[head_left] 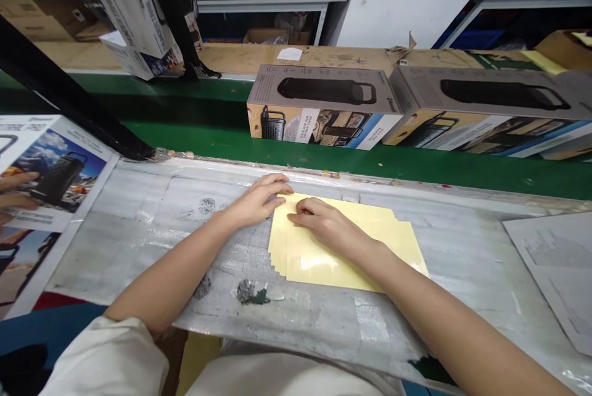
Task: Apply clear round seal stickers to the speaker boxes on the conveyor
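Observation:
A fanned stack of pale yellow glossy sheets (324,257) lies on the worn grey work board (152,223) in front of me. My left hand (259,198) rests at the stack's upper left corner, fingers curled and pinching at the corner of the top sheet. My right hand (324,223) lies on top of the stack just to the right, fingers bent and pressing down near the same corner.
Beyond the board runs a green conveyor belt (208,131) with two printed speaker boxes (319,106) (490,109) lying on it. A flat printed carton (41,192) is at the left, where another person's fingers (16,192) touch it. Grey paper sheets (555,266) lie at the right.

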Motion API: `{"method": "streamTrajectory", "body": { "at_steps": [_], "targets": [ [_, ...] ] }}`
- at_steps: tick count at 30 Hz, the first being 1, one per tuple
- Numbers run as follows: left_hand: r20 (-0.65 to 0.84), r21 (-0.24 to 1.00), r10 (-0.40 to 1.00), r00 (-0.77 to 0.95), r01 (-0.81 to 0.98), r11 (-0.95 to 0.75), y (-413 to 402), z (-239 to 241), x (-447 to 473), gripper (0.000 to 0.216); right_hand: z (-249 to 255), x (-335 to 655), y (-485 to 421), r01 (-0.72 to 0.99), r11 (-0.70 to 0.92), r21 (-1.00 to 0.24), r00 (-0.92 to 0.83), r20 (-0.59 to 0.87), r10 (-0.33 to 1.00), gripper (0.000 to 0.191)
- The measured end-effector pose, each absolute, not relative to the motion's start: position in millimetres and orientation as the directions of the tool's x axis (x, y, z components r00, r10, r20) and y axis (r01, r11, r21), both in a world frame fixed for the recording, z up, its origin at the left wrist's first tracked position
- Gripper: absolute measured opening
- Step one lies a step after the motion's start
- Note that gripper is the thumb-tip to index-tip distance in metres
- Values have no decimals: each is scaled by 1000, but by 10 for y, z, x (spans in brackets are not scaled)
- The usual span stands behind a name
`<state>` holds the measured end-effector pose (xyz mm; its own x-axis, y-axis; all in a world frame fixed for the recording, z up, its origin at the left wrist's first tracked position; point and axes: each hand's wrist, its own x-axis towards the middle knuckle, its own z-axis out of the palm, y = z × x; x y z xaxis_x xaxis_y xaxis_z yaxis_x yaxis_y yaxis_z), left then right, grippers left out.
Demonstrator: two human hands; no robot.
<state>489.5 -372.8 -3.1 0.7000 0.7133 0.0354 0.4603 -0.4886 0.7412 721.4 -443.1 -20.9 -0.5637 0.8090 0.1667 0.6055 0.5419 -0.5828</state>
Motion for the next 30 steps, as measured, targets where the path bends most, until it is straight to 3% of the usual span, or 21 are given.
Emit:
{"method": "streamTrajectory", "body": {
  "at_steps": [1,3,6,10,15,17,19,23,27,30],
  "targets": [
    [-19,743,693,720,474,-472,-3745,12,4892,38,-234,7221,-4438,590,586,-556,-580,212,786,21],
    [-129,722,657,743,525,-452,-3797,81,4908,73,-278,7227,-4441,551,651,-521,-603,291,743,21],
    [-209,641,652,729,605,-471,-3896,114,4974,111,-282,7237,-4424,508,641,-575,-576,326,750,17],
    [-254,586,650,716,649,-486,-3974,93,5053,115,-144,7354,-4394,395,518,-758,-495,299,816,20],
    [-246,585,645,723,642,-496,-3970,112,5053,113,26,7569,-4412,289,343,-894,-161,308,938,16],
    [-234,595,644,729,631,-498,-3961,101,5037,113,24,7599,-4431,298,332,-895,-219,275,936,24],
    [-220,608,645,732,620,-496,-3950,68,5019,115,-12,7601,-4436,356,406,-842,-397,257,881,36],
    [-187,628,657,730,603,-491,-3934,-12,4996,120,-75,7592,-4392,477,640,-602,-674,216,706,52],
    [-209,625,661,721,618,-477,-3926,-20,4996,122,-22,7595,-4344,476,747,-465,-783,163,601,76],
    [-215,629,653,726,614,-476,-3925,4,4993,121,25,7579,-4342,455,793,-405,-816,166,554,73]
  ]
}}
